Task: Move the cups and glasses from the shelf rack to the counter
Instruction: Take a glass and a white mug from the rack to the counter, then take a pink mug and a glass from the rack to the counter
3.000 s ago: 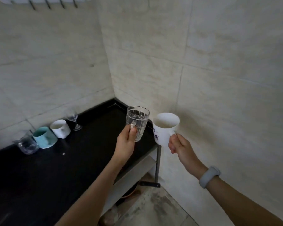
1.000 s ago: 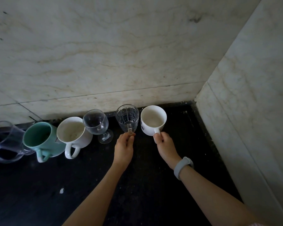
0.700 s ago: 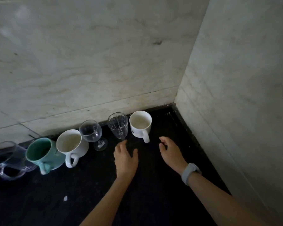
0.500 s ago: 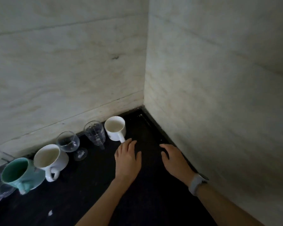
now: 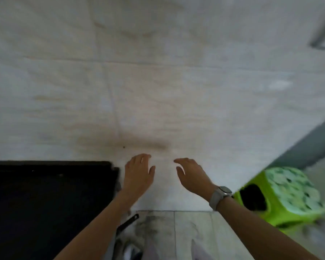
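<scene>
Both my hands are held out in front of a pale tiled wall, and neither holds anything. My left hand [image 5: 138,172] hovers just past the right end of the black counter [image 5: 45,199], fingers loosely apart. My right hand [image 5: 192,175], with a grey watch on its wrist, is a little to the right, also with fingers apart. No cups, glasses or shelf rack are in this blurred view.
A lime-green plastic stool [image 5: 283,196] stands on the floor at the right. A dark handle [image 5: 128,221] sticks out below the counter's end. Pale floor tiles [image 5: 186,235] lie below my arms. A grey frame [image 5: 308,145] runs diagonally at the right.
I set the glass and the white mug down at the end of the row on the counter and let go. My view has swung right, so the cups left the frame.
</scene>
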`<move>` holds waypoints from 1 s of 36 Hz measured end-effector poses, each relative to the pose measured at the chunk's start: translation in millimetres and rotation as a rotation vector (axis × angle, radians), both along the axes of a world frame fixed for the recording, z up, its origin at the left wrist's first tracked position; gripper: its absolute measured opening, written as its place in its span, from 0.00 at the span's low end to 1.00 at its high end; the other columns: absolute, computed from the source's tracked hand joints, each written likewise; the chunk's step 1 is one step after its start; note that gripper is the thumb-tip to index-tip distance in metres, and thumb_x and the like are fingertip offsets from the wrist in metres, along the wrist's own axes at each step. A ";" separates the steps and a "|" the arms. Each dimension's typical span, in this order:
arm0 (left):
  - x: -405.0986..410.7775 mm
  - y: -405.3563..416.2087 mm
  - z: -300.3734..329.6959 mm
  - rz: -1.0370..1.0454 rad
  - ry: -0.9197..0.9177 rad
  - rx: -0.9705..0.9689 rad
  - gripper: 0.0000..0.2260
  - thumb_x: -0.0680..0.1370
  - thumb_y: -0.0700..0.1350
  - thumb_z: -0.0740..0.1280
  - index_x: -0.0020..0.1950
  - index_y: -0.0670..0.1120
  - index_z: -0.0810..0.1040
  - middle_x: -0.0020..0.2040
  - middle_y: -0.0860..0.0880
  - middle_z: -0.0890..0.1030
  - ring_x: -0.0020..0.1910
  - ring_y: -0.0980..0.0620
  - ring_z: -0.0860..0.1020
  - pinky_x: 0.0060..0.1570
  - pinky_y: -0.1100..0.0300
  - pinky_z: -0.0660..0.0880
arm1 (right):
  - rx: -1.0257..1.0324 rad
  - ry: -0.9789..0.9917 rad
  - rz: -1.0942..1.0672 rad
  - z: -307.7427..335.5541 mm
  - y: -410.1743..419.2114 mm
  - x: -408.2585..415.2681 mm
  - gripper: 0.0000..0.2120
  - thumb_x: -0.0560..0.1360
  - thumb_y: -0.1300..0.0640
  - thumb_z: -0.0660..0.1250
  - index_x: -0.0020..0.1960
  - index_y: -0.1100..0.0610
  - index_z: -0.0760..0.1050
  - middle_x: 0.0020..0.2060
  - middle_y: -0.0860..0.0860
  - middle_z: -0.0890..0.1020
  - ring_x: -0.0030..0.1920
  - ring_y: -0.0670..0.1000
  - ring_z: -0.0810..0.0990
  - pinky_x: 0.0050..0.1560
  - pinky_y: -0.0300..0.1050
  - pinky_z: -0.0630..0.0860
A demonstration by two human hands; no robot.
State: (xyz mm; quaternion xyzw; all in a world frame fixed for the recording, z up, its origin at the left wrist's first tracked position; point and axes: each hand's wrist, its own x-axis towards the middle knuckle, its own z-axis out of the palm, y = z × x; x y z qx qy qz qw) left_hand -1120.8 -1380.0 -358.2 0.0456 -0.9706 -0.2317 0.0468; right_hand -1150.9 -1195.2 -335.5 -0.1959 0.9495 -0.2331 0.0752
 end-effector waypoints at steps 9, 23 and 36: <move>53.3 269.4 11.2 -0.611 -0.029 -0.196 0.20 0.78 0.52 0.57 0.69 0.48 0.64 0.69 0.49 0.68 0.70 0.49 0.63 0.69 0.50 0.59 | 0.136 0.034 -0.635 -1.1 261.2 154.8 0.19 0.78 0.54 0.55 0.69 0.52 0.65 0.67 0.52 0.72 0.69 0.54 0.65 0.65 0.50 0.64; 221.1 648.8 34.3 -1.471 0.150 -0.345 0.20 0.76 0.53 0.59 0.65 0.47 0.68 0.62 0.46 0.74 0.63 0.44 0.70 0.61 0.51 0.66 | 0.250 0.007 -1.459 16.4 514.7 446.0 0.20 0.77 0.52 0.56 0.68 0.52 0.66 0.65 0.52 0.73 0.66 0.55 0.68 0.67 0.49 0.63; 441.1 955.4 59.6 -1.977 0.218 -0.224 0.19 0.77 0.52 0.58 0.66 0.49 0.68 0.64 0.49 0.73 0.65 0.47 0.69 0.63 0.52 0.63 | 0.194 -0.004 -2.002 39.3 709.8 661.9 0.18 0.79 0.52 0.53 0.67 0.51 0.67 0.66 0.49 0.73 0.69 0.52 0.66 0.69 0.51 0.64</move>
